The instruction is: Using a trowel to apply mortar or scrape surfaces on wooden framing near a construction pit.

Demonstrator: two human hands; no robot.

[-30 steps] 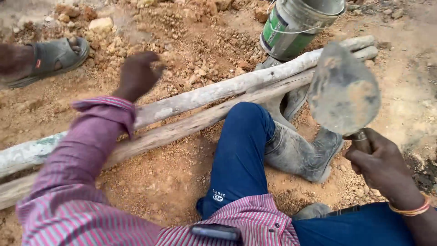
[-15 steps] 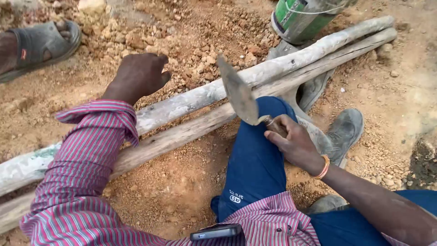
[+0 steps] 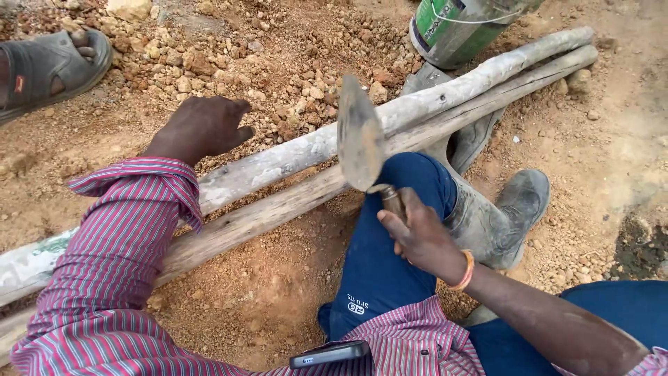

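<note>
- The right hand (image 3: 421, 237) is closed in a fist around the wooden handle of a trowel (image 3: 360, 139); the knuckles face up and the thumb side points toward the blade.
- The right forearm comes in from the lower right corner, bare, with an orange band (image 3: 465, 271) at the wrist.
- The trowel stands nearly upright, its mud-caked metal blade turned edge-on to the camera, tip up, above the bent knee in blue trousers (image 3: 390, 237).
- The blade crosses in front of two long wooden poles (image 3: 278, 163) that lie side by side on the ground, running from lower left to upper right.
- The left hand (image 3: 198, 129) rests just past the upper pole, palm down on the red gravelly soil (image 3: 229, 63), fingers loosely curled and thumb out; it holds nothing.
- The left arm reaches forward from the lower left in a pink-and-blue striped sleeve (image 3: 118, 257), cuff at the wrist.
- A muddy grey rubber boot (image 3: 501, 216) covers the person's foot, just beyond the right hand and near the lower pole.
- A green bucket (image 3: 459, 31) with a wire handle sits at the top edge, beside the far end of the poles.
- Another person's foot in a grey sandal (image 3: 49, 66) shows at the top left, well apart from both hands.
- A dark phone (image 3: 328, 354) pokes from the shirt at the bottom edge.
</note>
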